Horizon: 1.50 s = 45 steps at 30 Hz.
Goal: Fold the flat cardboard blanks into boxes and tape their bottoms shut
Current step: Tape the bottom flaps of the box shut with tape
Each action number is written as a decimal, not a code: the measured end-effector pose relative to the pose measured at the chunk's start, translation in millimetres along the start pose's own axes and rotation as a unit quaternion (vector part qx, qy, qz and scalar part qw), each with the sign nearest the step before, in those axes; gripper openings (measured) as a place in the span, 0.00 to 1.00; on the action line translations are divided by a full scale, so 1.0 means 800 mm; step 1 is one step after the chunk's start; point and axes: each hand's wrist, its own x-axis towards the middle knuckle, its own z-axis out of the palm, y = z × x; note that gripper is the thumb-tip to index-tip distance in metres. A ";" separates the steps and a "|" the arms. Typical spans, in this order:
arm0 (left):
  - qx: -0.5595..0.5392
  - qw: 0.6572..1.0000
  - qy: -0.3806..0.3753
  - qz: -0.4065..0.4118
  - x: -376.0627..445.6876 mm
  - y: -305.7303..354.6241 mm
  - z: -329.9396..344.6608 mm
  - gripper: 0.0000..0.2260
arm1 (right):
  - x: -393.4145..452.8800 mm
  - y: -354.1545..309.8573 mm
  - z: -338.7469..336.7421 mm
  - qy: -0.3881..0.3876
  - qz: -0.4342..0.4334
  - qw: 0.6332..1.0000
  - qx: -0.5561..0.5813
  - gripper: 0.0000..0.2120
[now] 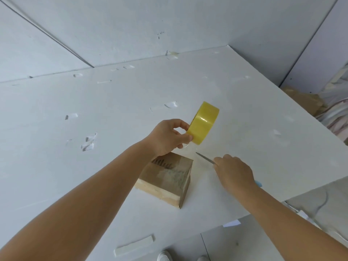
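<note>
A small brown cardboard box (169, 180) stands on the white table (94, 129), its top face covered with clear tape. My left hand (167, 137) holds a yellow tape roll (204, 122) raised above and beyond the box, fingers pinching its rim. A clear strip of tape seems to run from the roll down toward the box, though it is hard to see. My right hand (233, 170) grips a utility knife (206, 158) to the right of the box, with its thin blade pointing up-left toward the tape below the roll. The knife's blue handle end shows behind my wrist.
Scraps of old clear tape are stuck across the table, one long strip (134, 245) near the front edge. The table's right edge runs diagonally, with brown paper (303, 99) and fabric on the floor beyond. White shoes (165, 257) show below.
</note>
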 end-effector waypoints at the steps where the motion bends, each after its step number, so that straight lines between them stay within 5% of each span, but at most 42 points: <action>1: 0.001 1.000 0.002 -0.002 0.000 0.000 0.000 0.04 | 0.005 0.005 0.015 -0.004 0.005 1.000 0.023 0.10; 4: 0.000 1.000 0.009 -0.009 0.000 0.000 0.002 0.04 | 0.011 0.017 0.033 0.014 0.023 0.994 0.110 0.13; 6: 0.000 1.000 0.014 -0.010 0.000 0.000 0.003 0.04 | 0.008 0.010 0.018 0.066 0.043 0.961 0.265 0.14; 9: 0.004 1.000 0.021 -0.004 0.000 -0.001 0.004 0.04 | -0.007 -0.030 -0.029 0.012 0.081 0.829 0.553 0.15; 12: 0.005 1.000 0.025 -0.004 -0.001 -0.001 0.004 0.05 | -0.012 -0.068 -0.043 -0.075 0.080 0.724 0.681 0.24; 15: 0.001 0.999 0.034 -0.007 -0.002 -0.003 0.005 0.05 | -0.014 -0.086 -0.048 -0.102 0.130 0.592 0.789 0.12; 19: 0.007 0.998 0.058 -0.017 -0.001 -0.006 0.012 0.06 | -0.018 -0.098 -0.046 -0.083 0.158 0.517 0.837 0.08; 27: -0.004 0.989 0.145 -0.021 -0.004 -0.010 0.025 0.06 | -0.010 -0.108 -0.042 -0.036 0.186 0.525 0.830 0.08; 35: 0.020 0.996 0.074 -0.038 -0.003 -0.003 0.021 0.11 | -0.015 -0.107 -0.039 -0.031 0.163 0.532 0.830 0.05; 40: 0.041 0.987 0.148 -0.049 0.002 -0.006 0.028 0.12 | -0.017 -0.108 -0.036 -0.011 0.171 0.537 0.826 0.09; 45: -0.113 0.962 0.244 -0.040 0.006 0.001 0.018 0.13 | -0.025 -0.111 -0.034 -0.024 0.180 0.538 0.823 0.10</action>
